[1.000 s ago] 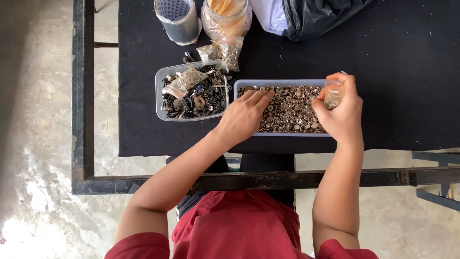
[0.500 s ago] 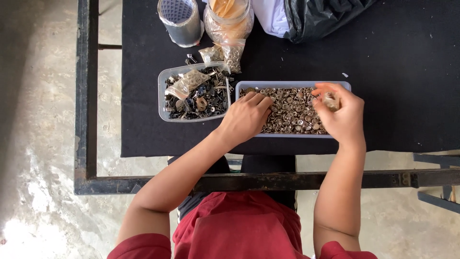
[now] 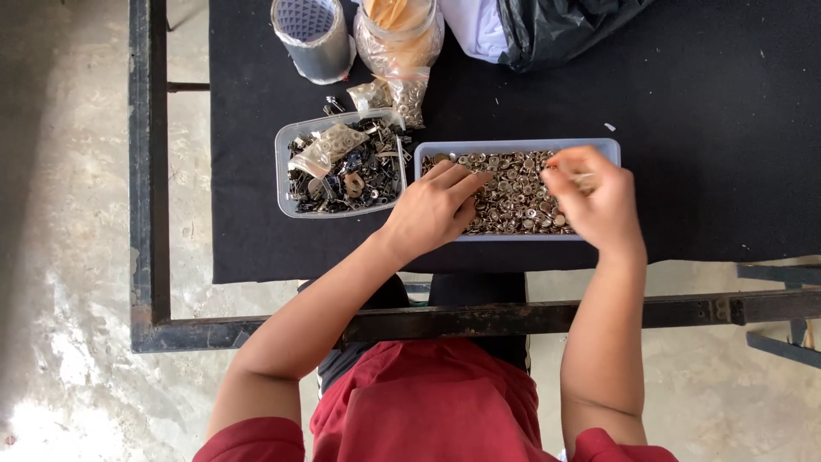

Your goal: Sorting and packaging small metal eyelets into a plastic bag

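Note:
A long pale-blue tray (image 3: 513, 144) on the black table top holds several small round brass-coloured metal snaps (image 3: 513, 197). My left hand (image 3: 432, 210) lies over the tray's left end, fingers stretched out flat and touching the snaps. My right hand (image 3: 599, 201) hovers blurred over the tray's right part, its fingertips pinched around a small pale object (image 3: 583, 180) that I cannot make out clearly.
Left of the tray stands a clear tub (image 3: 284, 175) of dark metal clips and small bags. Behind are a grey cup (image 3: 312, 38), a clear jar (image 3: 398, 34), small filled bags (image 3: 389, 92) and a black plastic bag (image 3: 564, 26). A dark metal frame (image 3: 150, 171) borders the table.
My right hand has come down from the tray's far right corner to above the snaps, moving left. My left hand has stayed on the tray's left end.

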